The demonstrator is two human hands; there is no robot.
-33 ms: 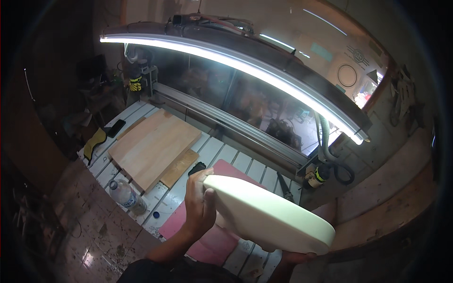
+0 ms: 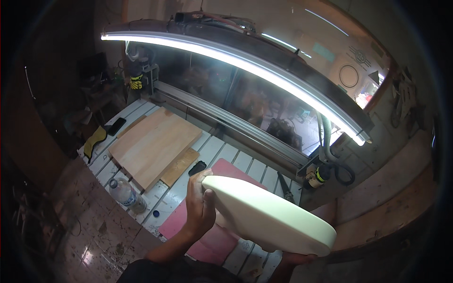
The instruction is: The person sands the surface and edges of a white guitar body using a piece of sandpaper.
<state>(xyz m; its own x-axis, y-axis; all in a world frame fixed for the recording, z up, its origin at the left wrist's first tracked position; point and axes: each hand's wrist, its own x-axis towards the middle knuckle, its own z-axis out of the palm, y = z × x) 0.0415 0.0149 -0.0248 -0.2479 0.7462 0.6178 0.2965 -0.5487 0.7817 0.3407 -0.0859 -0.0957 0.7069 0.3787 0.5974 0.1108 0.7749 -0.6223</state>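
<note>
A thick cream-coloured slab with a rounded end is held up, tilted, above the slatted white table. My left hand grips its left end, thumb on the near face and fingers over the top edge. Under the lower right end, my right hand supports the slab; most of its fingers are hidden behind it. What the slab is made of I cannot tell. Beneath it lies a pink sheet, partly covered by the slab and my left arm.
A wide wooden board rests on smaller planks at the table's left. Nearby are a plastic bottle, a blue cap, a black object, a phone-like black slab and a yellow-black cloth. A lit tube lamp spans above.
</note>
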